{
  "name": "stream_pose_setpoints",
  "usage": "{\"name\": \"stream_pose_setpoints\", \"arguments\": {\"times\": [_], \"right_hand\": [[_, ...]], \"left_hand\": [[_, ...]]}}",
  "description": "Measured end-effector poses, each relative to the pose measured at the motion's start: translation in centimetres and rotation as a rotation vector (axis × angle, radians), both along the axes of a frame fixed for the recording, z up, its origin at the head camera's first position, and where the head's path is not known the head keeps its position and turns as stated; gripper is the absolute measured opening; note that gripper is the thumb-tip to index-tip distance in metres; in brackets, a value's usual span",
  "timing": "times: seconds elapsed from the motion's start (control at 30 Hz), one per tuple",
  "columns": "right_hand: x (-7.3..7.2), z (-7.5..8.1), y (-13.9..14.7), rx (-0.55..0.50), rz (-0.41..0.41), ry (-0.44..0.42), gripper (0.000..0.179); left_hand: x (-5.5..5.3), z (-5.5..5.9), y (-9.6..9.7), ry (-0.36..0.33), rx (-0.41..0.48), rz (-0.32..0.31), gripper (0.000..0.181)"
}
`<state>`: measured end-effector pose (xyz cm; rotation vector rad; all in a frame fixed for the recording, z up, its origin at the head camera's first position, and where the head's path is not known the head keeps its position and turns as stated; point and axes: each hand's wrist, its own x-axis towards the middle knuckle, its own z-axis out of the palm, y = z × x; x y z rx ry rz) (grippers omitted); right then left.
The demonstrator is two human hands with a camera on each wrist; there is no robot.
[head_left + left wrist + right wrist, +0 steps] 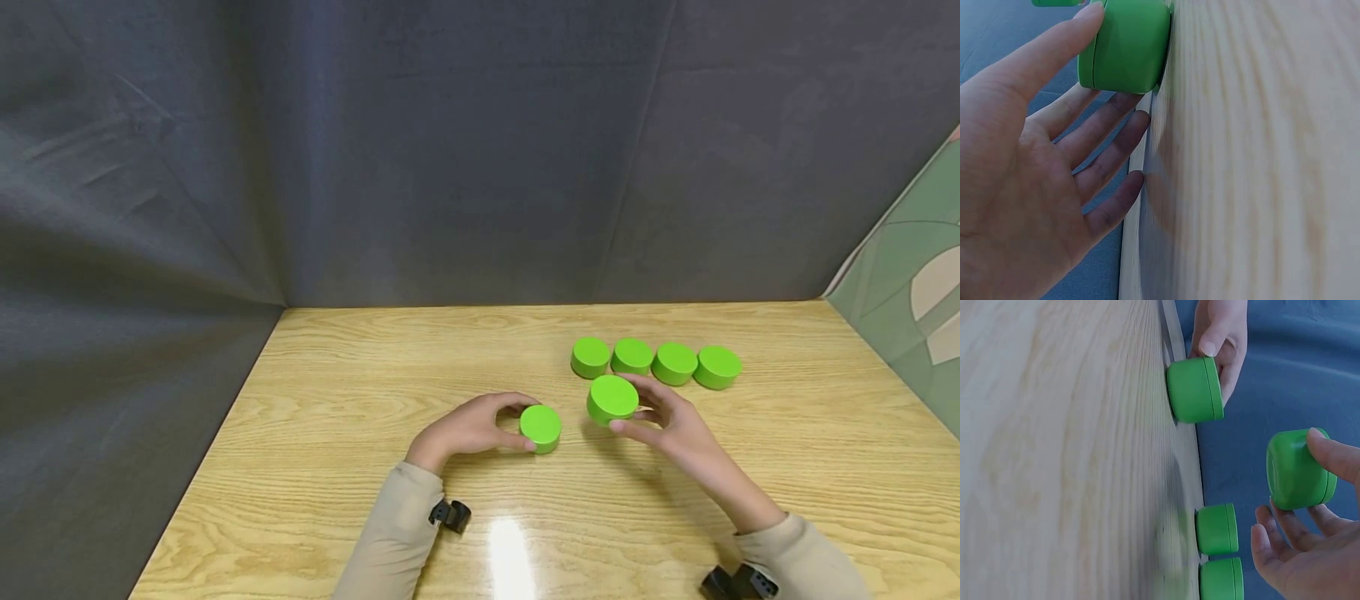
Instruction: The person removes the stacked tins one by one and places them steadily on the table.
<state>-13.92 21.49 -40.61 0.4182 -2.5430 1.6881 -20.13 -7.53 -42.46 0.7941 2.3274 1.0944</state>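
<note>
My left hand [476, 425] holds a round green lidded container [541, 428] between thumb and fingers, and in the left wrist view this container [1125, 47] stands on the table. To its right, my right hand [671, 421] pinches a second green container [612, 399]. The right wrist view shows that second container [1297, 469] raised off the wood, its base visible, thumb on one side and fingertips on the other. Behind my right hand, several matching green containers [674, 363] stand in a row on the table.
The light wooden table [337, 375] ends at a dark grey cloth screen [450, 167] behind and on the left. A green patterned panel [915, 292] borders the right side. A small black device [450, 516] is strapped to the left wrist, another [738, 582] to the right.
</note>
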Motion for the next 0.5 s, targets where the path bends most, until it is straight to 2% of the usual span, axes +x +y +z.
{"name": "stream_pose_setpoints", "arguments": {"times": [0.5], "right_hand": [[0.3, -0.2, 2.4, 0.029, -0.067, -0.037, 0.064]], "left_hand": [[0.1, 0.0, 0.0, -0.011, 0.004, 0.007, 0.057]]}}
